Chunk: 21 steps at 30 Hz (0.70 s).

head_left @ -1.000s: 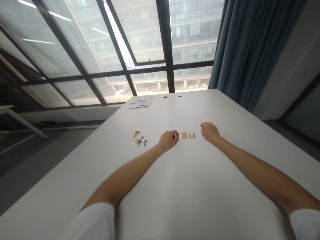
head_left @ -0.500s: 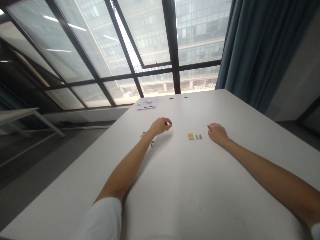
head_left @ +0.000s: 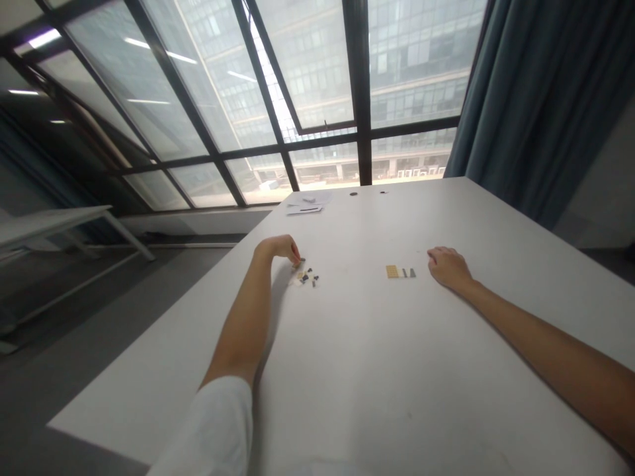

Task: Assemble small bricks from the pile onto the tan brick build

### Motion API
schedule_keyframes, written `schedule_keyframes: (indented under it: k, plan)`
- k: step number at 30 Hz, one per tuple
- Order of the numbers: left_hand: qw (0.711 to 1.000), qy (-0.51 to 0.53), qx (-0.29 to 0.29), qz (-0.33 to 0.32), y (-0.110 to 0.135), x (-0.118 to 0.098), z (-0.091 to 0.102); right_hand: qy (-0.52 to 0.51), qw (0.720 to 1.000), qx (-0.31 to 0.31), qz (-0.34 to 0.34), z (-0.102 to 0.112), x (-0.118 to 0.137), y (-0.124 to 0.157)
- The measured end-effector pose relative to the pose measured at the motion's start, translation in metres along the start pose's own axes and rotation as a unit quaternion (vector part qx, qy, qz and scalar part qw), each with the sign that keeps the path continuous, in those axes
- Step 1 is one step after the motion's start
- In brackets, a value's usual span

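Fingers (head_left: 296, 255), left hand (head_left: 284, 246): moved to loose pieces (head_left: 305, 279).

A white table (head_left: 357, 357) carries scattered small pieces (head_left: 305, 279), a tan plate (head_left: 391, 272) and papers (head_left: 303, 211).

Two hands (head_left: 449, 266) (bare); two tables (head_left: 357, 344)

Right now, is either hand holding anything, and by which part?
The left hand is at a tan piece, but whether it grips it, and where, cannot be told. The right hand holds nothing visible.
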State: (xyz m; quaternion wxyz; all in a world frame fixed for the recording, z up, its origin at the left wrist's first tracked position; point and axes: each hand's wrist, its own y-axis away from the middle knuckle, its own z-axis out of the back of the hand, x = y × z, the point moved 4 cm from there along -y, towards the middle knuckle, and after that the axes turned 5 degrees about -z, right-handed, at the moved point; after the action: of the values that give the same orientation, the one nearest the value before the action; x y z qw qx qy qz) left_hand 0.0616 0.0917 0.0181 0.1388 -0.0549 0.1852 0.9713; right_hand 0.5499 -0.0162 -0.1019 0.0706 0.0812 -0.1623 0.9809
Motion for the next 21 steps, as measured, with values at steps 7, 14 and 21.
schedule_keyframes:
  k: [7,14,21]
  plan:
    - [0.997,-0.043,0.063,0.006,-0.009,-0.002,-0.022,-0.001,1.000,-0.007,0.005,0.002,-0.002,0.001]
    - [0.993,-0.095,0.059,0.043,-0.017,-0.020,-0.036,-0.001,1.000,-0.001,0.005,0.001,-0.004,0.001]
    - [0.987,-0.123,-0.063,0.079,-0.024,-0.038,-0.035,0.001,1.000,0.000,0.006,0.001,-0.004,0.001]
